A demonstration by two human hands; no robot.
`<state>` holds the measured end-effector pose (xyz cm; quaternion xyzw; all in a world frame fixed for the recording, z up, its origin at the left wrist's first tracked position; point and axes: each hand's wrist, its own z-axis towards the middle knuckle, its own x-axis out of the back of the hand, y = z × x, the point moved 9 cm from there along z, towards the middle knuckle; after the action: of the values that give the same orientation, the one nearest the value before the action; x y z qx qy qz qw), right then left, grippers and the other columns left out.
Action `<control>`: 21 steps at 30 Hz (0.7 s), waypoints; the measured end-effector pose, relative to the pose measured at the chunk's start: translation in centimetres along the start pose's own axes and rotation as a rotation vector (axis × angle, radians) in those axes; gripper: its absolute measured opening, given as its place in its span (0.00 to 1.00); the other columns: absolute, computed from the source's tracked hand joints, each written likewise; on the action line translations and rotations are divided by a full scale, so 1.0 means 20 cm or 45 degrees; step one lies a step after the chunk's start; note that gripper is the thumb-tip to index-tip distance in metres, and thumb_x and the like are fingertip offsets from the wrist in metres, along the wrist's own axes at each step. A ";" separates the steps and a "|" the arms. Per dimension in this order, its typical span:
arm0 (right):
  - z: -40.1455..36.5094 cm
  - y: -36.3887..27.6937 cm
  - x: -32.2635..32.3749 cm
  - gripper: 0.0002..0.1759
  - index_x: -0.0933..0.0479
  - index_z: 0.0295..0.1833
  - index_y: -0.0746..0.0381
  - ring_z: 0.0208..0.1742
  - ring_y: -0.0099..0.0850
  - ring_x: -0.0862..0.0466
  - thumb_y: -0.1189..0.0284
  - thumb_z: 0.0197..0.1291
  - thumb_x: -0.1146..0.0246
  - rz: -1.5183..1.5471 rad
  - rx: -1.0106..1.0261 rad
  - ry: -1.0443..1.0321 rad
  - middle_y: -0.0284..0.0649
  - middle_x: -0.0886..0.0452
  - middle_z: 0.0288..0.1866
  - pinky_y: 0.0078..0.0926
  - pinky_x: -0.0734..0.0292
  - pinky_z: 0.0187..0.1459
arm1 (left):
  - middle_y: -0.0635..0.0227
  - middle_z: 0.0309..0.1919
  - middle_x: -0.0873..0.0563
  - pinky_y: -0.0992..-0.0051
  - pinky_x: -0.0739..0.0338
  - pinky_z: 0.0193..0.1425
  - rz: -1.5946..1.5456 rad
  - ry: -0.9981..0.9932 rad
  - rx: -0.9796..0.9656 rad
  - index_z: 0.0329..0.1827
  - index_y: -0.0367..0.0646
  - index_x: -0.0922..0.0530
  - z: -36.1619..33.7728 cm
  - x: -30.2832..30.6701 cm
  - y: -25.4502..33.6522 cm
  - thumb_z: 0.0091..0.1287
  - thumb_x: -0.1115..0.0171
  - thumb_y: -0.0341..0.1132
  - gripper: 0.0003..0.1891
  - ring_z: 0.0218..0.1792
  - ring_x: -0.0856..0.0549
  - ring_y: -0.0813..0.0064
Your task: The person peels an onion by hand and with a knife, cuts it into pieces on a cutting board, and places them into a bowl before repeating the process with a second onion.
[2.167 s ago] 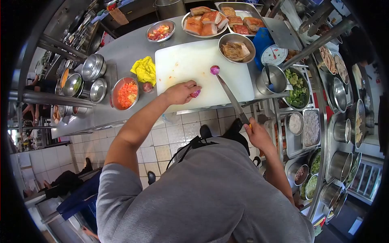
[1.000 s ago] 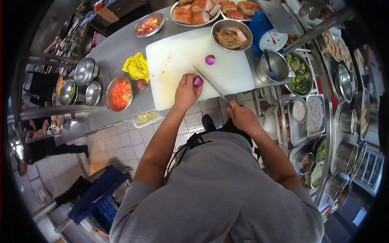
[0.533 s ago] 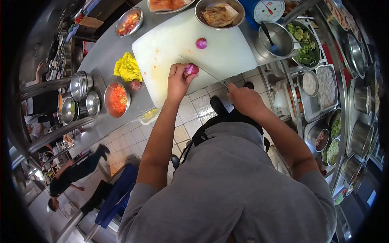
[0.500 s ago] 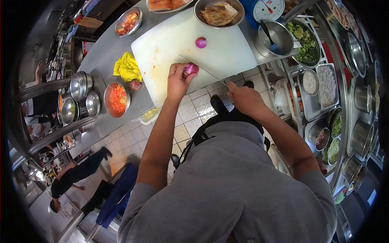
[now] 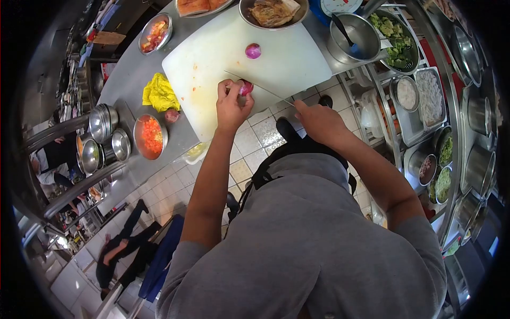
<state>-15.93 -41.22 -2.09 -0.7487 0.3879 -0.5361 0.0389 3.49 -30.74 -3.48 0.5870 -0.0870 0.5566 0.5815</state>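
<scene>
On a large white cutting board (image 5: 202,58), my left hand (image 5: 232,106) grips a purple-red onion (image 5: 245,87) near the board's front edge. My right hand (image 5: 321,123) is wrapped around the handle of a knife (image 5: 271,92). The thin blade slants to the upper left over the board, right beside the onion. Another piece of red onion (image 5: 253,51) lies farther back on the board. Small orange-red scraps are scattered on its left part.
Left of the board are a yellow cloth (image 5: 160,93), a brownish-red round onion (image 5: 171,115) and a bowl of diced tomato (image 5: 151,137). Behind stands a bowl of cooked meat (image 5: 273,11). A steel pot (image 5: 353,42) stands right. Another person (image 5: 114,250) is at lower left.
The view has shifted slightly, so the board and bowls sit farther left. Both hands keep their holds on the onion and the knife. The person at lower left has moved right.
</scene>
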 end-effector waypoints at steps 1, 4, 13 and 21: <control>0.00 -0.01 0.02 0.13 0.33 0.54 0.61 0.35 0.56 0.15 0.64 0.74 0.46 -0.019 0.055 0.055 0.52 0.17 0.30 0.54 0.20 0.36 | 0.59 0.49 0.23 0.72 0.18 0.37 0.018 0.020 -0.007 0.49 0.45 0.19 0.00 0.00 0.00 0.55 0.28 0.26 0.18 0.32 0.16 0.71; -0.07 -0.05 0.09 0.12 0.32 0.54 0.61 0.34 0.55 0.15 0.64 0.74 0.46 0.005 0.068 0.059 0.51 0.18 0.29 0.53 0.21 0.35 | 0.60 0.49 0.23 0.73 0.18 0.35 0.049 0.037 -0.029 0.49 0.45 0.19 -0.01 -0.01 -0.02 0.55 0.28 0.26 0.17 0.31 0.16 0.72; -0.28 -0.02 0.15 0.11 0.34 0.51 0.60 0.36 0.56 0.15 0.64 0.74 0.46 0.108 -0.072 -0.214 0.53 0.17 0.30 0.56 0.23 0.37 | 0.58 0.49 0.21 0.70 0.16 0.37 -0.011 0.023 0.037 0.49 0.46 0.18 -0.01 -0.03 -0.05 0.52 0.26 0.28 0.19 0.35 0.15 0.65; 0.08 -0.04 -0.11 0.12 0.34 0.51 0.61 0.38 0.58 0.15 0.64 0.74 0.47 0.191 -0.021 -0.068 0.55 0.16 0.33 0.57 0.21 0.41 | 0.60 0.49 0.21 0.74 0.17 0.34 -0.040 0.075 -0.044 0.48 0.45 0.18 0.00 0.00 -0.02 0.51 0.26 0.26 0.20 0.33 0.15 0.72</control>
<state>-14.43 -39.83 -4.00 -0.7318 0.4462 -0.5084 0.0830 3.86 -30.62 -3.73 0.5614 -0.0703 0.5628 0.6026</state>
